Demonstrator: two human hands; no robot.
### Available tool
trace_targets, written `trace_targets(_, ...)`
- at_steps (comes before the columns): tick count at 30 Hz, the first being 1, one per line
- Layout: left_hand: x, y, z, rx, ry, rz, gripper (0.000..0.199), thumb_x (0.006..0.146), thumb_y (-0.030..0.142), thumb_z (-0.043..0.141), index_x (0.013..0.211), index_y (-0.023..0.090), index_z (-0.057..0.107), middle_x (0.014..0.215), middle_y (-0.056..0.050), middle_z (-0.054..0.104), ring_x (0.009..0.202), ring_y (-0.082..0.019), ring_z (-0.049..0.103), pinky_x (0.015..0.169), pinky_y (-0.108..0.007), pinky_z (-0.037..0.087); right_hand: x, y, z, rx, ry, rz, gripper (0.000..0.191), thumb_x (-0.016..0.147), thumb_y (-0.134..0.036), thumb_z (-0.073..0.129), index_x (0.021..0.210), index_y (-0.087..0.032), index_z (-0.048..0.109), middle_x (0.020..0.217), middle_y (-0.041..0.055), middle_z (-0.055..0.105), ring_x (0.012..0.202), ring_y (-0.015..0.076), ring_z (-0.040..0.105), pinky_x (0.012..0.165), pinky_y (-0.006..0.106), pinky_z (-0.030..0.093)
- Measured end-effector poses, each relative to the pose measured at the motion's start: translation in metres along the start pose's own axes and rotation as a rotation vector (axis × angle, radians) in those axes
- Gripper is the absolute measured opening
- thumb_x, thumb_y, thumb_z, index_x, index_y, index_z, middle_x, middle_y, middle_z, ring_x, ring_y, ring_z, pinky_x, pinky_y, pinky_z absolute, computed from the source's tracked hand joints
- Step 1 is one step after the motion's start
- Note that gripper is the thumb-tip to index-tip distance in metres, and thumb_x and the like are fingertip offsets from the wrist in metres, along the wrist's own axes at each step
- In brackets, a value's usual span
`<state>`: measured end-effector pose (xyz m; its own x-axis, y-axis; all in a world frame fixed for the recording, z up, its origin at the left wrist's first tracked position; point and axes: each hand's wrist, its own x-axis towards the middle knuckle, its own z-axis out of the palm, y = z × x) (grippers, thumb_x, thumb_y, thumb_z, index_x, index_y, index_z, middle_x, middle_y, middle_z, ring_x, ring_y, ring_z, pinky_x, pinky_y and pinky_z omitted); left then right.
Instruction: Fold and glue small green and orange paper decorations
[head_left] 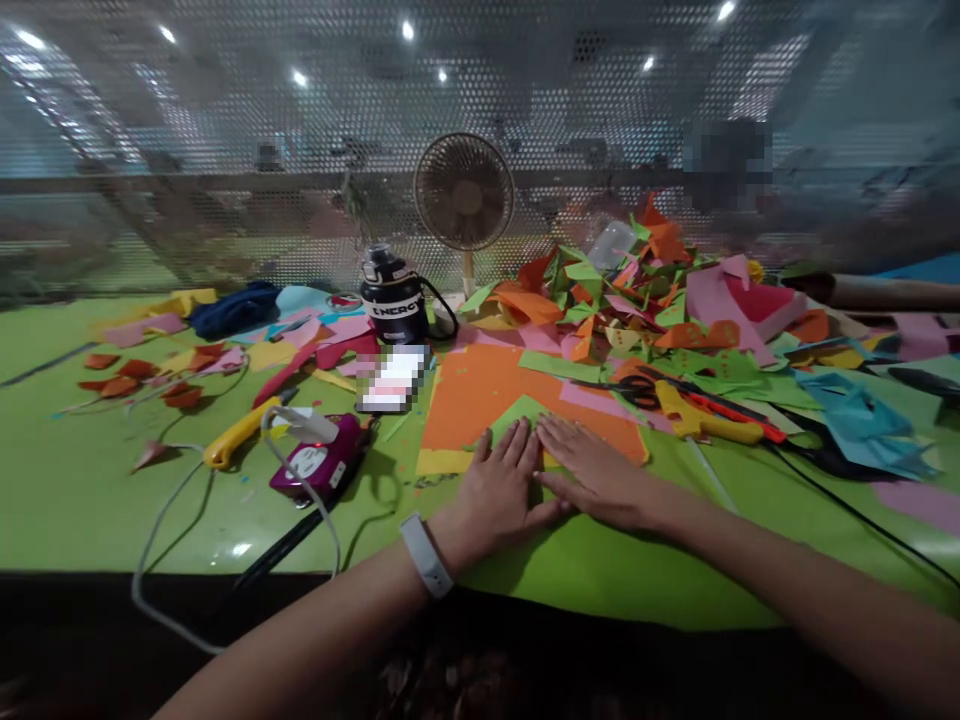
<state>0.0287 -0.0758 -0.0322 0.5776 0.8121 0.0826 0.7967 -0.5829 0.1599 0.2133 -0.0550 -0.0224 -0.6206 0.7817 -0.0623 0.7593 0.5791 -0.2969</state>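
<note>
My left hand (501, 490) lies flat, fingers stretched out, on a folded piece of green paper (523, 408). Beside it my right hand (589, 468) is also flat, its fingertips pressing on the same paper. The fingertips of both hands nearly meet, and the hands hide most of the green piece. Beneath it lies a large orange sheet (472, 385), with a yellow sheet (435, 462) showing along its lower edge. A grey band (426, 555) circles my left wrist.
Left of the hands are a purple power strip (322, 460), a yellow-handled tool (240, 432) and a phone (394, 380). A yellow glue gun (705, 418) and scissors (637, 388) lie right. Behind stand a black bottle (394, 300), a fan (465, 195) and heaped paper scraps (600, 290).
</note>
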Motion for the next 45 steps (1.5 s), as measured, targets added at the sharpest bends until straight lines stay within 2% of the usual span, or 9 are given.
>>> trace_targets(8,0.000,0.004,0.005,0.036,0.011,-0.050,0.089,0.087,0.069,0.018,0.144,0.001,0.030,0.152,-0.024,0.028,0.142,-0.034,0.024,0.112,-0.056,0.019,-0.001,0.007,0.007,0.021,-0.008,-0.007,0.079,0.092,-0.064,0.025,0.150,-0.010,0.022,0.157,0.0143,0.016,0.145,0.0280,0.013,0.118,0.048,0.015)
trace_targets(14,-0.003,0.005,0.002,0.055,0.000,-0.117,0.106,0.081,0.078,0.016,0.140,-0.008,0.032,0.147,-0.032,0.030,0.140,-0.040,0.024,0.112,-0.055,0.023,0.000,0.005,0.005,0.027,-0.033,0.015,0.083,0.091,-0.066,0.024,0.149,-0.006,0.023,0.156,0.0157,0.015,0.145,0.0286,0.012,0.118,0.048,0.013)
trace_targets(23,-0.029,-0.028,-0.006,0.069,-0.008,-0.147,0.113,0.077,0.083,0.018,0.141,-0.011,0.028,0.150,-0.032,0.024,0.141,-0.039,0.020,0.113,-0.048,0.025,-0.017,0.006,-0.008,0.015,-0.052,0.107,0.089,0.088,-0.070,0.026,0.150,-0.006,0.021,0.156,0.0160,0.014,0.144,0.0300,0.014,0.118,0.046,0.016)
trace_targets(28,-0.033,-0.036,0.002,0.058,0.070,-0.114,0.105,0.079,0.081,0.025,0.143,-0.002,0.031,0.150,-0.028,0.030,0.141,-0.037,0.023,0.112,-0.049,0.027,-0.028,0.015,-0.023,-0.073,0.004,0.197,0.083,0.088,-0.066,0.033,0.145,-0.007,0.035,0.153,0.0181,0.027,0.142,0.0340,0.024,0.114,0.049,0.023)
trace_targets(32,-0.034,-0.037,0.005,0.056,0.109,-0.096,0.097,0.080,0.078,0.032,0.146,0.008,0.029,0.151,-0.024,0.031,0.140,-0.038,0.024,0.109,-0.052,0.030,-0.002,0.005,-0.045,-0.093,0.239,0.226,0.046,0.088,-0.042,0.049,0.123,-0.013,0.058,0.129,0.0164,0.058,0.120,0.0298,0.052,0.098,0.041,0.039)
trace_targets(34,-0.035,-0.038,0.006,0.052,0.122,-0.087,0.090,0.081,0.075,0.035,0.147,0.014,0.030,0.151,-0.023,0.031,0.140,-0.040,0.026,0.106,-0.054,0.033,0.021,-0.005,-0.053,0.026,0.106,0.316,0.033,0.085,-0.041,0.054,0.103,-0.016,0.064,0.102,0.0112,0.069,0.093,0.0255,0.063,0.078,0.034,0.045)
trace_targets(35,-0.035,-0.038,0.006,0.050,0.128,-0.082,0.087,0.082,0.074,0.036,0.147,0.016,0.031,0.151,-0.022,0.032,0.139,-0.040,0.026,0.105,-0.055,0.034,0.033,-0.009,-0.055,0.091,-0.023,0.348,0.031,0.084,-0.043,0.057,0.095,-0.016,0.066,0.094,0.0101,0.070,0.088,0.0253,0.063,0.072,0.032,0.044)
trace_targets(39,-0.036,-0.039,0.006,0.057,0.124,-0.074,0.083,0.083,0.072,0.038,0.145,0.017,0.035,0.151,-0.023,0.032,0.139,-0.041,0.026,0.104,-0.056,0.035,0.067,-0.016,-0.051,0.257,-0.276,0.346,0.035,0.073,-0.045,0.070,0.056,-0.016,0.061,0.058,0.0025,0.064,0.062,0.0182,0.062,0.058,0.026,0.041)
trace_targets(45,-0.034,-0.038,0.002,0.108,0.066,-0.084,0.089,0.081,0.076,0.034,0.146,0.014,0.034,0.150,-0.024,0.033,0.139,-0.041,0.027,0.105,-0.053,0.035,0.064,0.006,-0.045,0.495,-0.403,0.416,0.036,0.073,-0.039,0.073,0.051,-0.016,0.057,0.046,-0.0038,0.057,0.048,0.0096,0.054,0.054,0.021,0.045)
